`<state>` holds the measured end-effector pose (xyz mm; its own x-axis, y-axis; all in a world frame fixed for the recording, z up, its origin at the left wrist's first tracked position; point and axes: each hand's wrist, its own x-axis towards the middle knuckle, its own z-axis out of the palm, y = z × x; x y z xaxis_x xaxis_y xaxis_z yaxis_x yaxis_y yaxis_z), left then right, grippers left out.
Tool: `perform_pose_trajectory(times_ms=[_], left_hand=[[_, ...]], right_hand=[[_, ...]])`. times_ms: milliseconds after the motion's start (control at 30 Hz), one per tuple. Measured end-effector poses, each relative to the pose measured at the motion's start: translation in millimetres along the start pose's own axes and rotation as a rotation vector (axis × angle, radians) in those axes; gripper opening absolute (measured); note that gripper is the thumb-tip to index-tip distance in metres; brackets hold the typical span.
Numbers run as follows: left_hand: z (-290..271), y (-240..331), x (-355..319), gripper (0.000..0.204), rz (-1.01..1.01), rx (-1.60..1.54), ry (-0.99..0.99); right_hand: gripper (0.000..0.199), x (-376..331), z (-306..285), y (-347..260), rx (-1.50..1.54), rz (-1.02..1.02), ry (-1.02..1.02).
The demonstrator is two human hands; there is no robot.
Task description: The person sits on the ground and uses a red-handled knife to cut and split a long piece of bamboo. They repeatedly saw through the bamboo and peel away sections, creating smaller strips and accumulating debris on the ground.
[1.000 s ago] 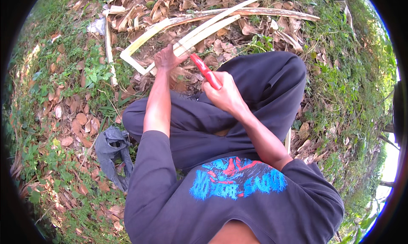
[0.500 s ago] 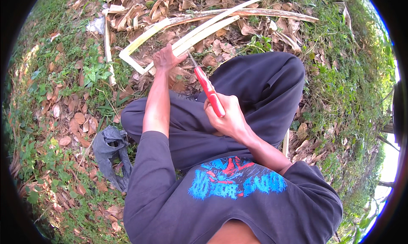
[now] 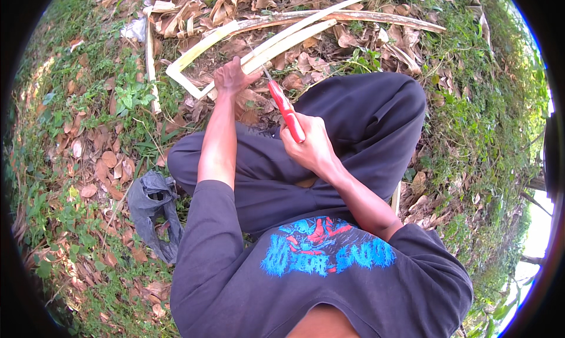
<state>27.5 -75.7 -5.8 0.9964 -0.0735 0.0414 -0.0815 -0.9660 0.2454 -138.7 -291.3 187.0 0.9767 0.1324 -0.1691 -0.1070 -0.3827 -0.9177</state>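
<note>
My left hand [image 3: 230,78] is closed around the near part of a pale, peeled-looking stalk [image 3: 276,48], its fingers partly hidden. This stalk folds at sharp corners on the left and has two lengths running up to the right. In my right hand [image 3: 312,141] is a red-handled saw [image 3: 285,111], gripped by its handle and pointing away from me. Its thin blade meets the stalk just right of my left hand; the teeth are too small to make out. A longer brown-edged stalk [image 3: 388,18] lies behind on the dry leaves.
I sit cross-legged, my dark trousers [image 3: 365,111] close below the saw. A black plastic bag [image 3: 154,211] lies by my left knee. Another pale strip [image 3: 150,67] and a whitish plastic scrap [image 3: 134,30] lie to the far left. Grass and dry leaves cover the ground.
My right hand and the saw have moved slightly forward and left, and the blade now reaches farther across the stalk. My left hand keeps its hold in nearly the same place.
</note>
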Motion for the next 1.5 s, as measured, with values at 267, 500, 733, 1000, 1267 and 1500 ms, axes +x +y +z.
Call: perform_pose_trajectory(times_ms=[267,500,733,1000,1267,1500], left_hand=[[5,-6,2,0.067,-0.009,-0.007,0.010],[-2,2,1,0.066,-0.002,0.009,-0.006],[1,2,-1,0.067,0.004,-0.014,0.009],[-6,6,-1,0.065,-0.034,-0.028,-0.052],[3,4,1,0.071,0.025,0.034,0.053],[0,4,-1,0.067,-0.001,0.049,0.012]], right_hand=[[0.012,-30,-10,-3,0.032,-0.026,-0.031],[0.019,28,-9,-2,-0.035,0.055,-0.048],[0.015,-6,-11,-4,0.055,-0.017,0.018],[0.011,-26,-15,-10,0.051,0.012,-0.044],[0.021,34,-4,-9,-0.032,0.050,-0.020],[0.011,-28,-18,-7,0.088,0.015,-0.007]])
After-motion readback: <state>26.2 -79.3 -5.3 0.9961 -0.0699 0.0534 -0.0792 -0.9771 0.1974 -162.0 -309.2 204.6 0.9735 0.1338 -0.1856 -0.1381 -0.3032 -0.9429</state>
